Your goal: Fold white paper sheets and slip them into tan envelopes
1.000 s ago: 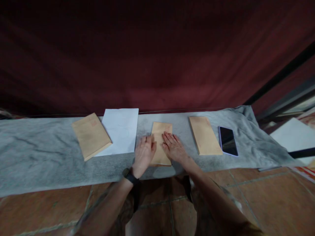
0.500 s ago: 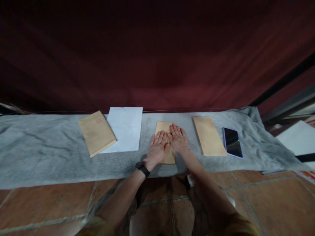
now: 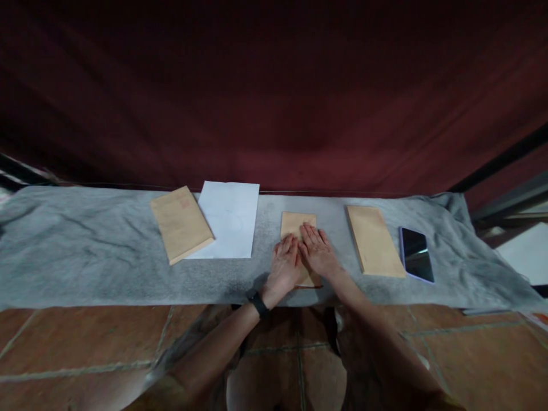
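A brown paper envelope [image 3: 296, 220] lies upright on the grey cloth in front of me, its middle covered by my hands. My left hand [image 3: 284, 268] rests on its left side, palm down with fingers stretched out, and wears a dark watch [image 3: 258, 303] at the wrist. From the right, my right hand [image 3: 319, 252] lies flat on the same envelope, fingers extended and side by side. The fingertips of my left hand meet the side of my right hand. Neither hand grips anything.
To the left, another brown envelope [image 3: 182, 225] overlaps a white paper sheet [image 3: 231, 220]. A thick brown envelope or stack [image 3: 377, 242] lies at right, beside a phone [image 3: 416, 255]. The grey cloth [image 3: 107, 251] covers a narrow surface before a dark red curtain [image 3: 274, 103].
Both hands have slid slightly toward me along the envelope, still flat on it. The whole view has shifted a little, so the objects appear farther right.
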Tool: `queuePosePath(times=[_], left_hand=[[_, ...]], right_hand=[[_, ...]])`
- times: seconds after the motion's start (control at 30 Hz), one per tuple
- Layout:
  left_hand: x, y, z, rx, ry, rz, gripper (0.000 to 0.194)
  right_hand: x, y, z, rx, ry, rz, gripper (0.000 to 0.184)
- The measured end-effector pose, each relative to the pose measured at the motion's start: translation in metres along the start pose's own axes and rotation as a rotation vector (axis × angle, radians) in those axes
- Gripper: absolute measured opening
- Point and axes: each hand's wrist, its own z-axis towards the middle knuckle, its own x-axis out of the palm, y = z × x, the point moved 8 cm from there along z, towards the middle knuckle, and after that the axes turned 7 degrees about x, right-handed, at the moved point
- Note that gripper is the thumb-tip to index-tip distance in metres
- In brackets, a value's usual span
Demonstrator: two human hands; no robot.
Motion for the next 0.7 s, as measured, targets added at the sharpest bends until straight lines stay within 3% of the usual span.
queuePosePath(times=[0.13,0.37,0.6,0.7], left_hand=[[0.0,0.005,0.009,0.021,0.033,0.034,0.05],[0.007,0.004,0.031,0.191,0.137,0.048,0.055],[0.006,-0.002,0.037,0.304,0.181,0.09,0.053],[0.008,-0.002,0.039,0.324,0.205,0.08,0.053]], right_hand=[[-0.002,0.013,-0.012,-0.068,-0.014,-0.005,0.056],[-0.003,0.027,-0.034,-0.169,0.038,0.089,0.054],[-0.021,0.041,-0.051,-0.336,0.241,0.269,0.048],[-0.028,0.039,-0.052,-0.376,0.328,0.449,0.04]])
